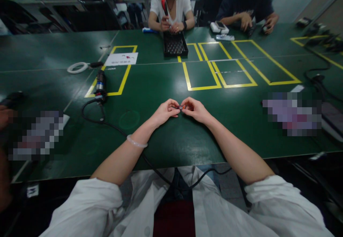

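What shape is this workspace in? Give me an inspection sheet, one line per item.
Surface: green table, marked with yellow tape.
Job's things: small part, partly covered; too small to identify.
Clutter: printed sheet, white ring and black device toward the left; black tray at the far side.
Hands: left hand and right hand both pinch the small part.
Cables: black cable runs from near the black device over the near table edge.
Surroundings: co-workers sit across the table.
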{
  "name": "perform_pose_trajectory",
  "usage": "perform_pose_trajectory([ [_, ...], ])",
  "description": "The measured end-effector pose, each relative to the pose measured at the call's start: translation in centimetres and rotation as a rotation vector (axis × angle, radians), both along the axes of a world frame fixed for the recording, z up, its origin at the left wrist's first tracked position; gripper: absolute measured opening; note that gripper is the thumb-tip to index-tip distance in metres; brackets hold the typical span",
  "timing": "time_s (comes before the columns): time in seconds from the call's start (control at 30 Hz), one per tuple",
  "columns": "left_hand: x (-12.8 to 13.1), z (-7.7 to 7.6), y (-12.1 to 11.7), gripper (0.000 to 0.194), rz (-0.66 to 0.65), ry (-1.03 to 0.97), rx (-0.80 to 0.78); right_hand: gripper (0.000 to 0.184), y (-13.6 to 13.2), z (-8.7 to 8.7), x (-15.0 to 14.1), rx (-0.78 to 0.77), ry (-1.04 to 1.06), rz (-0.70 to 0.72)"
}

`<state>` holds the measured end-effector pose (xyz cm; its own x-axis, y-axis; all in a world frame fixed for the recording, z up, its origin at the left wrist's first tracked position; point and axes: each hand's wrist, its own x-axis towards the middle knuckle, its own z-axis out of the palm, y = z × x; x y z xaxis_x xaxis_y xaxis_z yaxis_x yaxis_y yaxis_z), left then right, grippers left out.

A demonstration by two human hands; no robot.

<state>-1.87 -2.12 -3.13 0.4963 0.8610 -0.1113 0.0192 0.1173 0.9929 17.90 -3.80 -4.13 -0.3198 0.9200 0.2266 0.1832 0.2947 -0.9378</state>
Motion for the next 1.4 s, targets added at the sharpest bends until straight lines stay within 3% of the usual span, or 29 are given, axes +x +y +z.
perform_pose_trajectory([
  [0.9, 0.0, -0.5, 0.2, 0.037, 0.019, 0.027, -0.015, 0.020, -0.4, 0.0, -0.1, 0.149, -0.175, -0.025],
  [1.1, -0.8, -0.1, 0.6, 0.036, 0.012, 0.108, 0.074, 0.017, -0.4, 0.0, 0.0, 0.129, -0.179, -0.059],
  [1.27, -4.4, 0.4, 3.5, 0.033, 0.260, 0.232, 0.279, 0.018, -0.3, 0.0, 0.0, 0.088, -0.159, -0.060],
  [1.4, -10.1, 0.7, 7.1, 0.030, 0.516, 0.522, 0.487, 0.019, -0.3, -0.1, -0.1, 0.057, -0.139, -0.054],
])
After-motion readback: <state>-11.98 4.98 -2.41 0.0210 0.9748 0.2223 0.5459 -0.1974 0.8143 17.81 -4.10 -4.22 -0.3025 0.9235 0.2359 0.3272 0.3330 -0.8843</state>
